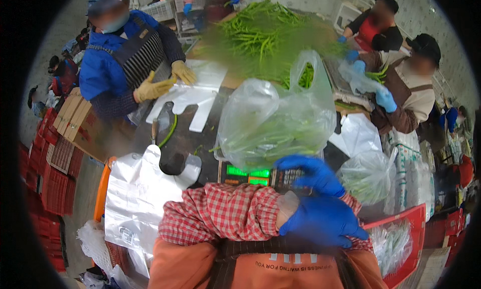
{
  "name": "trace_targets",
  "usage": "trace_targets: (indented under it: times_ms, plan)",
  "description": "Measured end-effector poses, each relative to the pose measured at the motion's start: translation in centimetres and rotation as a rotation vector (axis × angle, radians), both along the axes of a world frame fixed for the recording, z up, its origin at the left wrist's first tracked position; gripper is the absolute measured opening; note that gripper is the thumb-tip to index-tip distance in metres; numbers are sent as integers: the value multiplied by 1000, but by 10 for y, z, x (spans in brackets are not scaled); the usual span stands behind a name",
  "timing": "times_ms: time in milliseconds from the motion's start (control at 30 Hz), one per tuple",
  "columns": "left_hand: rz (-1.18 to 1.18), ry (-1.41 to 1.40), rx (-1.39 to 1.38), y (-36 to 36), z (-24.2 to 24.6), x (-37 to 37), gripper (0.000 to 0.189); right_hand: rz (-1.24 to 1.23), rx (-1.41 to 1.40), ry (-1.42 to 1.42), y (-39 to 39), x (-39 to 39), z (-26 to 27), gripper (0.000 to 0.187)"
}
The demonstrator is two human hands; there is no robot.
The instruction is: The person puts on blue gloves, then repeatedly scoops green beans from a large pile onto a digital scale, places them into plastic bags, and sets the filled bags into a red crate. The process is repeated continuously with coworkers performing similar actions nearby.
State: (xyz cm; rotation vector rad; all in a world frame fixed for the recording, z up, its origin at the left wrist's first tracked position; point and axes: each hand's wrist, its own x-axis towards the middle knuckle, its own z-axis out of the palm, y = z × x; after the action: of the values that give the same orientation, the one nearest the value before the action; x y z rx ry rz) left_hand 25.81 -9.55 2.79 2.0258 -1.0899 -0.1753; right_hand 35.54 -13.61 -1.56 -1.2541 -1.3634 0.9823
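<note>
My left hand (319, 217), in a blue glove, reaches across my body and grips the red checked sleeve (365, 244) of my right forearm. Beyond it my right hand (315, 176), also gloved in blue, has its fingers curled and apart, with nothing seen in them. It is just in front of a large clear plastic bag (278, 127) filled with long green peppers. That bag stands on a digital scale, whose lit green display (248, 172) shows between the bag and my arm. A smaller filled bag (366, 176) lies to the right.
White plastic bags (139, 202) lie flat at left. Across the table is a heap of loose green peppers (263, 29). A co-worker's yellow-gloved hands (158, 88) rest on more bags; another co-worker's light-blue gloves (385, 99) handle a bag. A red crate (417, 236) holds bagged produce at lower right.
</note>
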Motion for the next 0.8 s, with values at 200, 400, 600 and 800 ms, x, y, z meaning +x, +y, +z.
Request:
trace_targets:
  times_ms: [200, 400, 600, 800]
  plan:
    - [-55, 68, -137, -10, -22, -13, 37, 278, 53, -164, -21, 3, 32, 21]
    - [-73, -107, -219, -16, -35, -16, 34, 232, 147, -376, -30, -6, 46, 15]
    - [-173, -38, -275, -17, -33, -13, 34, 144, 166, -172, -32, -9, 47, 12]
    - [-203, 110, -401, -18, -22, -19, 40, 217, 177, -219, -26, -6, 42, 17]
